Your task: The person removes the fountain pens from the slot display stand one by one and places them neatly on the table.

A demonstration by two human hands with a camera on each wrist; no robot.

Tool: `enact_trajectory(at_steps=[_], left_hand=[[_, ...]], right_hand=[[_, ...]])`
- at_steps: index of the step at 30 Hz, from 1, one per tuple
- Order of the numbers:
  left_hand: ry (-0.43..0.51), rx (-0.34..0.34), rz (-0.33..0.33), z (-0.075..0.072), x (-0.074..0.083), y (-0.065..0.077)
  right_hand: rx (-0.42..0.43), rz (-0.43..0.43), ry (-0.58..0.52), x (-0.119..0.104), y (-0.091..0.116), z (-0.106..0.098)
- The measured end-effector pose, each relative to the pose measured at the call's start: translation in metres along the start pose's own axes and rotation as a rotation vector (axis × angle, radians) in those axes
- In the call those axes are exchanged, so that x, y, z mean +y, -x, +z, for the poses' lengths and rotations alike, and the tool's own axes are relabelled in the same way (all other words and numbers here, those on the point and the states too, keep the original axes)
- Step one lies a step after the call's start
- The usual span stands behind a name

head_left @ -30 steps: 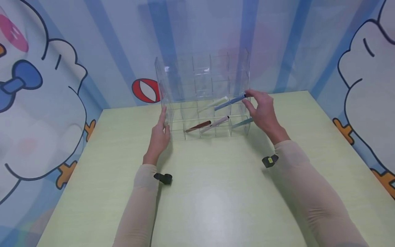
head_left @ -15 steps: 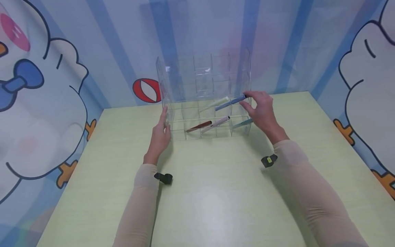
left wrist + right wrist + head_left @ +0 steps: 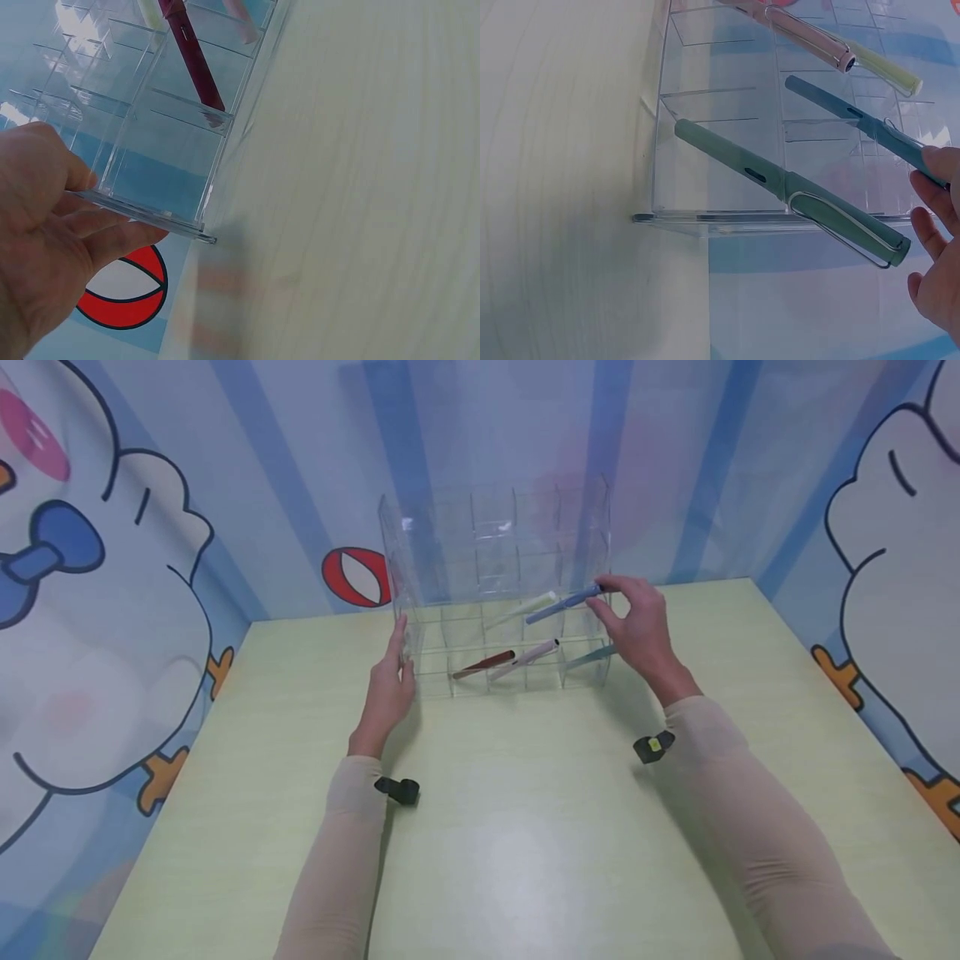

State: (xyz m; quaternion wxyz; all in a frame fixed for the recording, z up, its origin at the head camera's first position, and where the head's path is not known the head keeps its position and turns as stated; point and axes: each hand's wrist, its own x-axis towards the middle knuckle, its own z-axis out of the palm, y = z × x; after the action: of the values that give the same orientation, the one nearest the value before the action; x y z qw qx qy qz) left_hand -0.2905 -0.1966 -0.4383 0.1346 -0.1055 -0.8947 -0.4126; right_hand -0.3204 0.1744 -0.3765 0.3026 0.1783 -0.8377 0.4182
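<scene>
A: Where does the blue pen (image 3: 561, 603) sit?

B: Just right of the frame's centre, in the second row up of the clear acrylic rack (image 3: 495, 589), tilted, its upper end sticking out. The right hand (image 3: 637, 627) pinches that end between thumb and fingertips.

A: And the left hand (image 3: 387, 689)?

B: Left of centre, fingers straight, pressed flat against the rack's left wall.

A: What else is in the rack?

B: A dark red pen (image 3: 483, 665) and a pink pen (image 3: 525, 659) in the bottom row, a green pen (image 3: 787, 184) at lower right, a pale yellow pen (image 3: 525, 607) beside the blue one. The rack stands on the pale green table (image 3: 487, 827).
</scene>
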Motion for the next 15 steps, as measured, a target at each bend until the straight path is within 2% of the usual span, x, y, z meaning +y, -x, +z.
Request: enact_trajectory(at_steps=[15], left_hand=[[-0.005, 0.005, 0.007, 0.001, 0.000, 0.000]], right_hand=[[0.111, 0.016, -0.061, -0.004, 0.004, -0.012]])
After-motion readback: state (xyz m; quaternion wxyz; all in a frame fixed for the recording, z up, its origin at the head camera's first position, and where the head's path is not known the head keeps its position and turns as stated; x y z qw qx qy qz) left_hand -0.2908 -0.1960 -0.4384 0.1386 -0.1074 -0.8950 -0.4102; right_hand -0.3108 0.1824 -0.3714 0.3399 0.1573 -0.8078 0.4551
